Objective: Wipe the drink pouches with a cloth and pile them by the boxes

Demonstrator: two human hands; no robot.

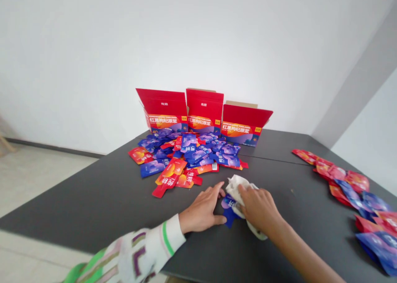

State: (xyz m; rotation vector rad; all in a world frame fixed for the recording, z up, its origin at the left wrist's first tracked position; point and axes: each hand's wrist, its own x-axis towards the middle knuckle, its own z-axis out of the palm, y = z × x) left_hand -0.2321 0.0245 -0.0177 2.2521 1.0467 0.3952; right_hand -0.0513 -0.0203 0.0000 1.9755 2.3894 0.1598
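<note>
A blue sachet [228,204] lies flat on the dark table in front of me, partly hidden under a white cloth [237,185]. My right hand [259,206] is closed on the cloth and presses it onto the sachet's right side. At the sachet's left edge is my left hand [203,208], thumb and fingers apart, the fingertips close to or touching the sachet. Just beyond my hands spreads a heap of blue and red sachets [190,152].
Behind the heap, three red printed cartons stand with raised flaps: a left carton [166,119], a middle carton [203,119] and a right carton [240,128]. More red and blue pouches [353,183] line the table's right side. A white wall [198,39] rises behind.
</note>
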